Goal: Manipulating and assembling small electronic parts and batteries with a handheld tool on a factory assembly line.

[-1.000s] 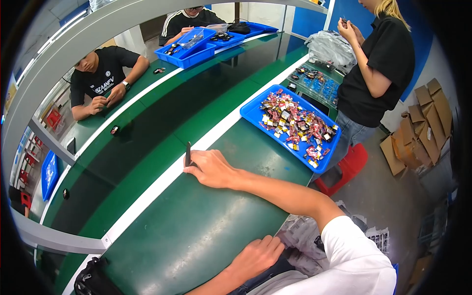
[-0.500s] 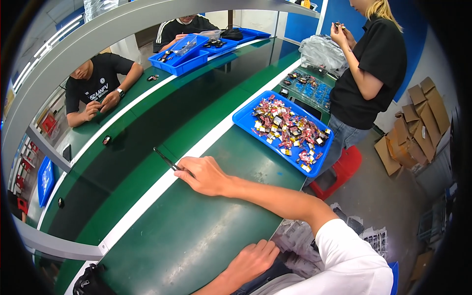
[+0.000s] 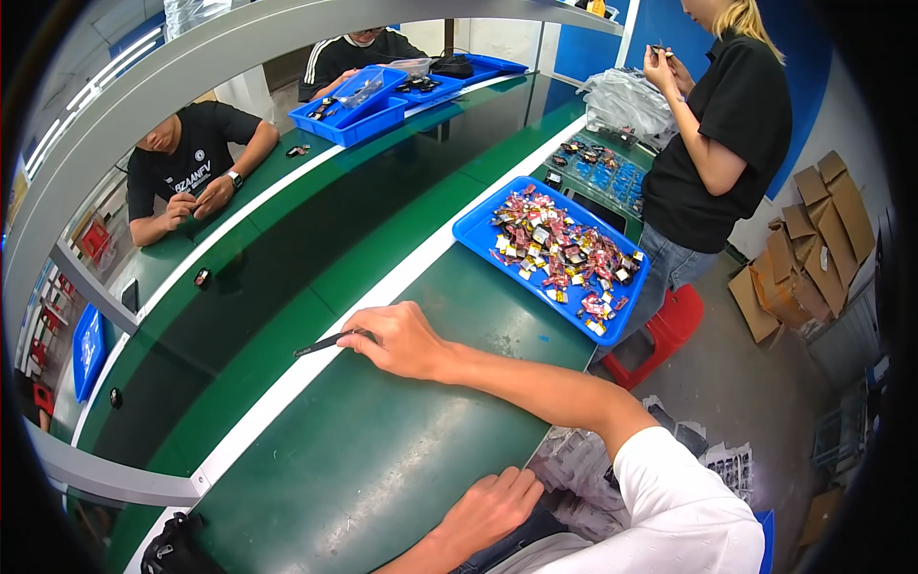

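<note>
My right hand (image 3: pixel 397 342) pinches black tweezers (image 3: pixel 320 345) above the white strip at the edge of the conveyor. Their tip points left, and nothing shows at it. My left hand (image 3: pixel 492 504) lies near the front edge of the green table (image 3: pixel 382 459), fingers curled in, with nothing visible in them. Farther right of my right hand, a blue tray (image 3: pixel 469 232) holds a heap of small parts (image 3: pixel 550 244) in red, yellow, white and black wrapping. On the dark belt (image 3: pixel 277 253) sit a small black-and-red part (image 3: pixel 202 277) and another small black part (image 3: pixel 116 398).
Across the belt, a person in black (image 3: pixel 196 163) handles something small; another sits behind stacked blue trays (image 3: pixel 359 124). A standing person (image 3: pixel 722 143) works at the right beside a clear bag (image 3: pixel 626 103). A grey frame (image 3: pixel 124 488) arches over the belt. A black bag (image 3: pixel 177 545) lies at lower left.
The tweezers have swung so their tip sits lower and nearer to me, while my right hand stays nearly in place. The parts on the belt have shifted slightly toward lower left.
</note>
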Available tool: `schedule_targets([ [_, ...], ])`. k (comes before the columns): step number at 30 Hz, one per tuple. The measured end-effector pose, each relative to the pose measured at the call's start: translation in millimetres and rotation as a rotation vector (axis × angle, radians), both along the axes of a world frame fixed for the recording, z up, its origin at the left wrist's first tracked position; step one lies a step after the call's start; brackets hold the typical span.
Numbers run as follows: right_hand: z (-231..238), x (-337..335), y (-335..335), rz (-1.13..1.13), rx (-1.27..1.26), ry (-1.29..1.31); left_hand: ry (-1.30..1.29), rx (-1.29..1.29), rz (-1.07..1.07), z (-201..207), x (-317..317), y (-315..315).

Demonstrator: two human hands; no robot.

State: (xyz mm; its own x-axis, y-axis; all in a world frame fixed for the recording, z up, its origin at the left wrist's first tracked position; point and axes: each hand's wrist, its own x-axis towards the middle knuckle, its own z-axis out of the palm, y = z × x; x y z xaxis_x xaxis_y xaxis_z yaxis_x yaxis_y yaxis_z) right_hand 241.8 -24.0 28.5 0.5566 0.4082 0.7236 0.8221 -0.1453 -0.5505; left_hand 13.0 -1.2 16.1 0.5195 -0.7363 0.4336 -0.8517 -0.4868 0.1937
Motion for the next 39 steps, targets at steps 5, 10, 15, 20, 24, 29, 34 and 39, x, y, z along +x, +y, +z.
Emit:
schedule_targets([
  [5, 6, -2, -1, 0.028, 0.050, 0.114, 0.009, 0.014, 0.000, 2, 0, 0],
  [10, 13, -3, -3, 0.030, 0.177, 0.282, 0.009, 0.001, -0.009, -1, 0, -2],
  [15, 12, 1, -3, 0.007, 0.262, 0.230, 0.014, 0.010, -0.002, -1, -2, -1],
  [20, 13, 2, 0, -0.038, 0.321, 0.189, 0.042, -0.003, 0.034, 0, -3, 0],
  [24, 14, 11, -11, -0.058, 0.302, 0.266, 0.043, -0.023, 0.006, -3, 0, -3],
  [29, 28, 2, -8, -0.056, 0.344, 0.451, 0.027, -0.029, 0.034, -3, -4, -2],
  [34, 21, 12, -9, -0.049, 0.427, 0.355, -0.005, -0.054, 0.022, -3, -3, -3],
  [39, 17, 10, -7, -0.056, 0.250, 0.297, -0.022, -0.071, 0.044, -4, -4, -2],
])
